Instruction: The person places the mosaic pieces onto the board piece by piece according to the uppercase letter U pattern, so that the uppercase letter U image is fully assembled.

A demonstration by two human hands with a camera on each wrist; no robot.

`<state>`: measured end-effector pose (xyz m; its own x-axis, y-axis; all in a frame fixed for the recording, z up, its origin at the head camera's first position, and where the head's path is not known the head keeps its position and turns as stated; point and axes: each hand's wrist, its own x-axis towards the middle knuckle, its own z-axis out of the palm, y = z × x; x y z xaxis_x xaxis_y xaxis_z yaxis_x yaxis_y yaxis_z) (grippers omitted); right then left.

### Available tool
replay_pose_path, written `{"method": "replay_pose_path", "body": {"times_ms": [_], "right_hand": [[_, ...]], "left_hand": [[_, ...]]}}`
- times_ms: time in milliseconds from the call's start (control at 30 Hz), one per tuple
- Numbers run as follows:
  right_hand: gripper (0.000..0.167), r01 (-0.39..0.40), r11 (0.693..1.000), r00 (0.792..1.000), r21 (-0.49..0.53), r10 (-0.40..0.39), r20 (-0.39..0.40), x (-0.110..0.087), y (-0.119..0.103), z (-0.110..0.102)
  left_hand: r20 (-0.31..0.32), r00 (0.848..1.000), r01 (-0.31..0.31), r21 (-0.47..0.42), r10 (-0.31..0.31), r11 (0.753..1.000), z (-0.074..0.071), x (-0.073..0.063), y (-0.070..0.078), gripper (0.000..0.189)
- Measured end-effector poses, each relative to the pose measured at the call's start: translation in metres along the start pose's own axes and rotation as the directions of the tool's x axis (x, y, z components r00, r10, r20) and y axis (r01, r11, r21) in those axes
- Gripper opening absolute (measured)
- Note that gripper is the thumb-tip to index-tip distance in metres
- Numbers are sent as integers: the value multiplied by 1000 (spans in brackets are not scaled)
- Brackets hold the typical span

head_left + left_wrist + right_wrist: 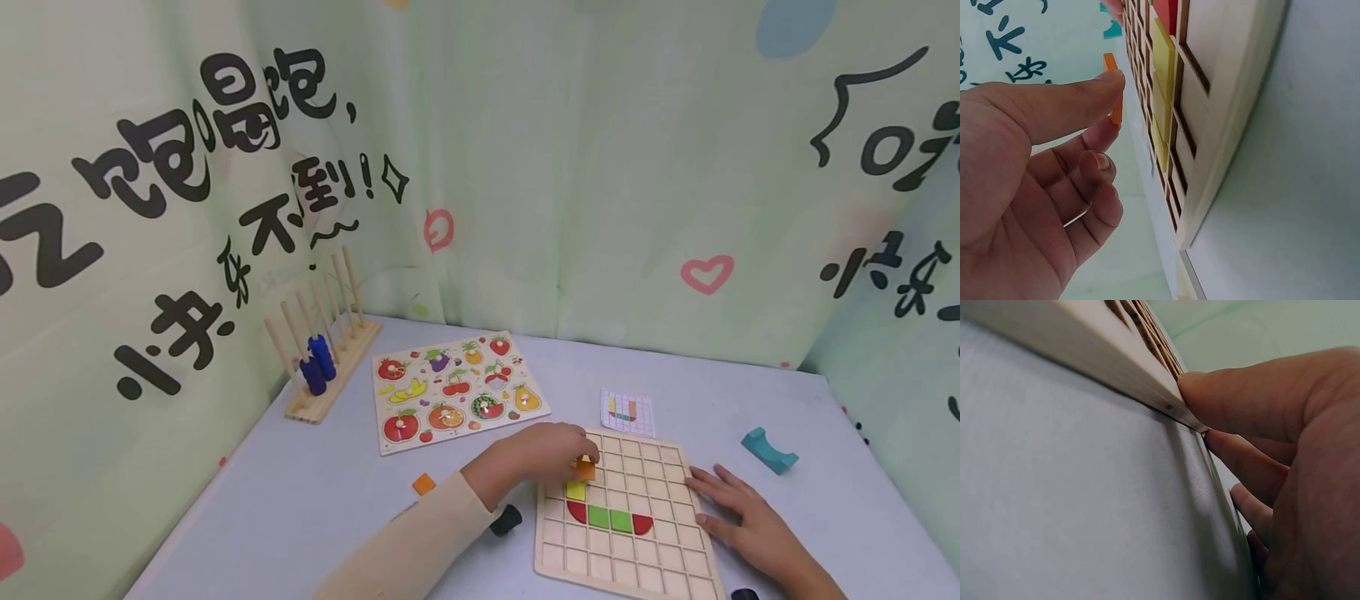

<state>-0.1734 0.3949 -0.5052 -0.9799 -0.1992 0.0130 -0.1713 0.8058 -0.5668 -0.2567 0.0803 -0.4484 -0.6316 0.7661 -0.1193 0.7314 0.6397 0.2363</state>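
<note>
The left hand (pixel 551 451) pinches an orange piece (pixel 586 470) between thumb and index finger; the other fingers curl loosely below. In the left wrist view the piece is held edge-on, apart from the board (pixel 656 492). The right hand (pixel 745 518) lies at the board's right edge, fingers mostly straight, thumb touching the rim; it seems to steady the board.

On the grid, the bottom row of a figure is laid: a red corner (pixel 576 511), two green pieces (pixel 610 519) side by side, and a second red corner (pixel 642 524) on the right. From the first corner a column of yellow pieces (pixel 1163 100) runs away from the person; the left wrist view shows three, seated in their cells.

The card (pixel 627 413), just beyond the board, shows a yellow column on the left, an orange one on the right and a base row joining them. Judged against it, the base and yellow side look done or nearly so, while the orange side is missing: the cells above the second red corner are bare. Besides the piece in hand, one loose orange tile (pixel 423 484) lies on the surface (pixel 300 517), left of the board; the sleeve may hide others.
</note>
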Motion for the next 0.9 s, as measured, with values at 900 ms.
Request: {"method": "replay_pose_path", "body": {"times_ms": [900], "right_hand": [[59,-27,1000,1000,14,27,6,0,-1,0]], "left_hand": [[63,994,-88,36,86,995,15,34,42,27]]}}
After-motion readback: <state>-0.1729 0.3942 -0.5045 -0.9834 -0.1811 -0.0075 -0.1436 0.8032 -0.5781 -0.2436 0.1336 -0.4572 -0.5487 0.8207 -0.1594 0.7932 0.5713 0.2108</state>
